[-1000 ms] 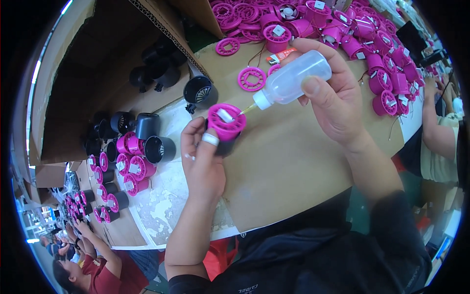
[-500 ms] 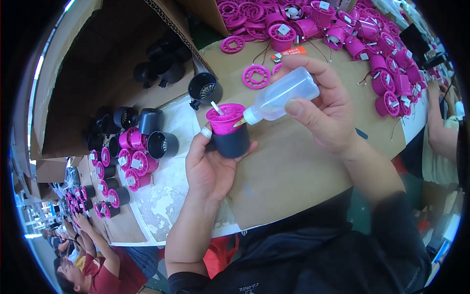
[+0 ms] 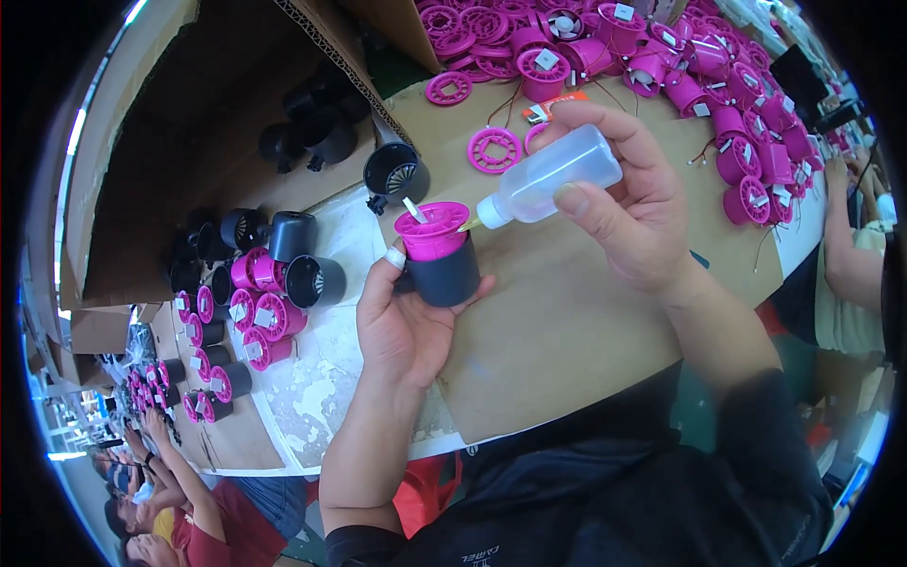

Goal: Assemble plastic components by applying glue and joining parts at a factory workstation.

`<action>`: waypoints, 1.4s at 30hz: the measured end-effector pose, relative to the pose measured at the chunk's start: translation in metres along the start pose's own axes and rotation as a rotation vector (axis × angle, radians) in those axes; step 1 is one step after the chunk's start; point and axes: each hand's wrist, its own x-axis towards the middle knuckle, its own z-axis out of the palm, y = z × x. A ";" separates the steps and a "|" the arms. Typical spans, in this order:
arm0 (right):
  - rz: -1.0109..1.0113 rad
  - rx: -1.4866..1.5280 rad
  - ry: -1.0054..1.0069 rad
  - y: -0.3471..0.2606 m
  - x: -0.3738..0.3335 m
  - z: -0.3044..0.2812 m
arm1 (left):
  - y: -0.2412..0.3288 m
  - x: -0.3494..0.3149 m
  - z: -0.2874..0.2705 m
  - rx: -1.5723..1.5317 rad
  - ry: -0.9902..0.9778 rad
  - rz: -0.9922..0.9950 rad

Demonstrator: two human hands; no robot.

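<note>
My left hand [image 3: 406, 326] is wrapped round a black cup-shaped housing [image 3: 446, 274], held upright above the table. A pink plastic insert [image 3: 433, 244] stands partly inside it, its flanged rim above the black wall, with a small white piece [image 3: 413, 210] sticking up from its top. White wrapping covers the tip of my left thumb. In my right hand [image 3: 624, 203] a translucent squeeze bottle [image 3: 557, 177] is gripped between thumb and fingers. Tilted down to the left, its thin nozzle [image 3: 470, 226] is at the pink rim's right side; I cannot tell whether it touches.
A large heap of pink parts [image 3: 661, 57] with wires lies at the back right. Flat pink rings [image 3: 494, 150] and an orange lighter-like item [image 3: 556, 106] lie nearer. At left stand black housings [image 3: 315, 281] and a cardboard box [image 3: 142, 189]. Co-workers [image 3: 189, 510] sit at lower left.
The bottle and its nozzle have shifted slightly right, a little away from the pink rim's edge. My left hand and the housing have barely moved. Co-workers at lower left have shifted.
</note>
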 end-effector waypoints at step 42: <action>0.006 -0.546 0.061 0.012 0.019 -0.043 | 0.002 0.011 -0.020 0.467 -0.112 0.304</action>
